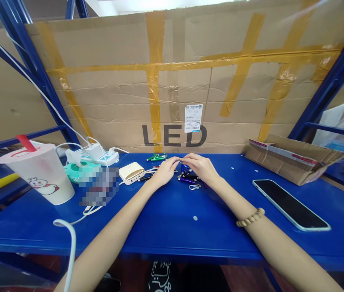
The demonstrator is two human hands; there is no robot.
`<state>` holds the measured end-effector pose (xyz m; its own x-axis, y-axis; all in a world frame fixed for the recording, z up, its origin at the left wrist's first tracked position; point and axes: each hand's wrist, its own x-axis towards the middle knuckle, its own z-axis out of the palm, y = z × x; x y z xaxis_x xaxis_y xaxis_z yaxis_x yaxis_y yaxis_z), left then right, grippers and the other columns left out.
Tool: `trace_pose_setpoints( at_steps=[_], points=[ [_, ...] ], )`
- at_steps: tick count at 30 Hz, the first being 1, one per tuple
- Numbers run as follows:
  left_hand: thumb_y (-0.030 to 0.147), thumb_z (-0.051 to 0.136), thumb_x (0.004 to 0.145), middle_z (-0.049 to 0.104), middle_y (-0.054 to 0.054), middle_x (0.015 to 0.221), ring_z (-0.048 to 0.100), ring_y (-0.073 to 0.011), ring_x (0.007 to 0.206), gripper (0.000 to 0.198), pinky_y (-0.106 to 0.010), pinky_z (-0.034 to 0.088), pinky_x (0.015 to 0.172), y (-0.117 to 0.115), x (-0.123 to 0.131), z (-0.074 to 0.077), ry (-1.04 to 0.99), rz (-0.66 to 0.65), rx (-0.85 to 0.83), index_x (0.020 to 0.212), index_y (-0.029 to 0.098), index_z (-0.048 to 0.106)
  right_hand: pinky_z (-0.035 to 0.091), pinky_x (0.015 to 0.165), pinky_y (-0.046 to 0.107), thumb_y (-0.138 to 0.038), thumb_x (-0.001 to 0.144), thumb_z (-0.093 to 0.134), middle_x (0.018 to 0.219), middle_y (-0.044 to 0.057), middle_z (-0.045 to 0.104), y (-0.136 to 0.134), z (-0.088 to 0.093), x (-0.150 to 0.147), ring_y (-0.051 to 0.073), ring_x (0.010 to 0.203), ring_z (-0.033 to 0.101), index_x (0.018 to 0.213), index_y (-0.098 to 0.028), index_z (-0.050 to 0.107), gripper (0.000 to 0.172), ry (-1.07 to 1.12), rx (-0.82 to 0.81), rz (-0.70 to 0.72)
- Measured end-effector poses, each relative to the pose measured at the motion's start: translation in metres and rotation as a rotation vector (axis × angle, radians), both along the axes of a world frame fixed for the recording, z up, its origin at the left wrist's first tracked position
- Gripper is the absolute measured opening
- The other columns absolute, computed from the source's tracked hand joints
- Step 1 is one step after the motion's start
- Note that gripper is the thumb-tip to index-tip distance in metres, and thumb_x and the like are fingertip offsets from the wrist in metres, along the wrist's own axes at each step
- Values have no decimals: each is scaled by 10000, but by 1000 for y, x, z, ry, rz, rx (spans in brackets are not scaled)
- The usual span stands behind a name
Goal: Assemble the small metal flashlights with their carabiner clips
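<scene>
So both hands meet around 12 o'clock on the blue shelf (172, 219), with the left hand (165, 171) and right hand (199, 167) tip to tip. Their fingertips (174, 159) are pressed together, pinching a small shiny bit (178, 161), too tiny to make out or tell its long axis. A pile of little pens (188, 178) sits just under the right hand, which is nearer to it than the left, mostly lying sideways. A carabiner clip (194, 187) is right by it, a phone (290, 205) lies at 3 o'clock, and a power bank (131, 171) is at 10 o'clock
</scene>
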<state>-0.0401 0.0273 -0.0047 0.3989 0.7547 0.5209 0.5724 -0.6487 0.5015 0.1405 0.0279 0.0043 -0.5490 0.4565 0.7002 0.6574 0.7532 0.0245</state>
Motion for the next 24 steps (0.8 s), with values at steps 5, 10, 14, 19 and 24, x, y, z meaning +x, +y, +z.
trace_pose_setpoints(
  at_steps=[5,10,14,19,24],
  points=[
    [265,324,901,639,-56,983,587,-172,906,278,-296,440,829,-5,1,2,39,-58,-54,1032,175,551,487,665,228,-194,882,445,902,56,668,2,2,4,148,809,626,912,-192,682,239,-3,-1,62],
    [259,341,898,647,-57,945,592,-170,878,259,-289,447,805,-5,0,0,72,-78,-12,982,169,569,473,652,238,-190,827,528,818,47,674,5,0,2,150,752,625,813,-177,682,156,146,-182,62],
    [232,380,884,637,-74,1006,574,-187,947,221,-323,426,867,-3,-1,-3,98,-24,69,993,171,563,466,601,241,-253,763,598,758,48,682,5,-1,-3,153,684,618,731,-167,687,127,309,-371,39],
    [239,367,894,630,-63,974,562,-190,938,214,-345,415,863,-7,-1,-3,164,7,115,1003,182,542,487,514,255,-333,689,656,625,55,665,-2,5,-11,144,524,586,658,-135,684,203,500,-737,-35],
    [227,369,893,616,-56,1057,548,-183,983,235,-338,400,891,-13,1,-1,132,0,145,1081,198,507,493,427,202,-365,551,774,523,31,603,-6,14,-11,100,465,548,553,-122,648,273,740,-1109,34]
  ],
)
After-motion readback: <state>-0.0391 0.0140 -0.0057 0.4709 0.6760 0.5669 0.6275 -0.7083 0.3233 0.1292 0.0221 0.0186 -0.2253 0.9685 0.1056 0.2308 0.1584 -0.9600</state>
